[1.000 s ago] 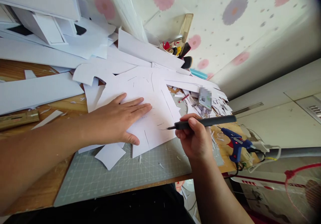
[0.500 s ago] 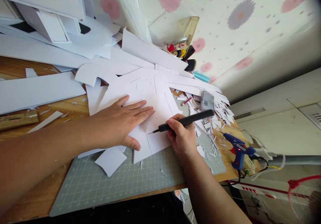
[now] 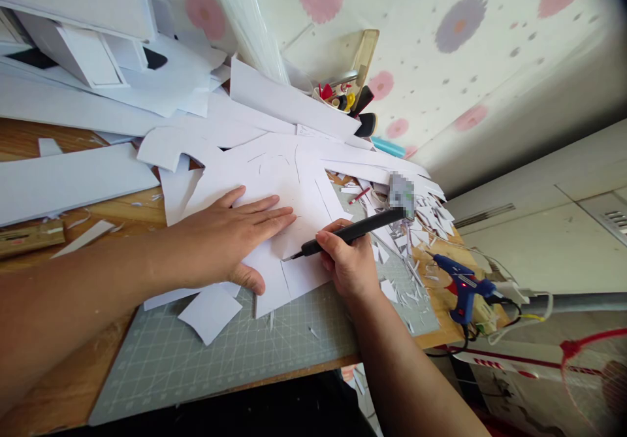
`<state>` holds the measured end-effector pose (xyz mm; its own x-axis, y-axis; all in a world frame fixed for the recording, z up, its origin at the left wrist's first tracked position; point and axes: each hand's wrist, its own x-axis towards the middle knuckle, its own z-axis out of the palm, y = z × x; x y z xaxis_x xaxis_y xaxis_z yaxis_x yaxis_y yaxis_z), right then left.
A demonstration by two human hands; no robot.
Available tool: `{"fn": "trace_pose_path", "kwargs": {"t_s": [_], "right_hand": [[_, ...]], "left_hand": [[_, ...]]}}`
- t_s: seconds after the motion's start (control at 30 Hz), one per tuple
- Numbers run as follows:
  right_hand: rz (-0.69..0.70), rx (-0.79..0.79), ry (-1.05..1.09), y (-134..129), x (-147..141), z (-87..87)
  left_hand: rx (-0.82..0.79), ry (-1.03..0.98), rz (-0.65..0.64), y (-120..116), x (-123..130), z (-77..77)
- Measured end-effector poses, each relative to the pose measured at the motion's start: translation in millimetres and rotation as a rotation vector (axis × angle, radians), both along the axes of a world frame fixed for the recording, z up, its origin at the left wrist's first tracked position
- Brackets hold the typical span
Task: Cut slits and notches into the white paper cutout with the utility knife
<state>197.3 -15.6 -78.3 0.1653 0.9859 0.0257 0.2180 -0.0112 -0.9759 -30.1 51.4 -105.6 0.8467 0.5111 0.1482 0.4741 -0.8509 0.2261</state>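
My left hand (image 3: pixel 240 234) lies flat with fingers spread on a large white sheet of card (image 3: pixel 274 169), which bears several short dark curved lines. In my right hand (image 3: pixel 350 260) is a black-handled craft knife (image 3: pixel 357 230), gripped like a pen. Its thin blade slants down to the left, and its tip is at the top of a dark line on the lower part of the sheet, just right of my left thumb. Beneath the sheet is a grey-green cutting mat (image 3: pixel 206 365) with a grid. A small white offcut (image 3: pixel 210 314) rests on the mat below my left hand.
A blue glue gun (image 3: pixel 463 283) with a lit red light stands at the table's right end. Many paper scraps (image 3: pixel 431 218) lie beyond my right hand. White board structures (image 3: pixel 83 51) are stacked at the upper left; a tool holder (image 3: pixel 343 97) stands by the flowered wall.
The whole view has shifted slightly, so everything sits a little further left. My left hand stays pressed on the sheet, and the knife tip is at nearly the same spot on it.
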Motion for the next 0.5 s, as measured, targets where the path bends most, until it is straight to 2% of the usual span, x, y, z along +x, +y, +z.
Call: {"fn": "trace_pose_path", "kwargs": {"t_s": [0.33,0.5], "right_hand": [[-0.074,-0.025,0.128,5.3,8.1,-1.0],[-0.083,-0.036,0.153,6.7,14.2,-0.6]], "left_hand": [[-0.096,0.063,0.024,-0.2,0.4,7.9],[-0.093,0.059,0.027,0.2,0.4,10.6]]}}
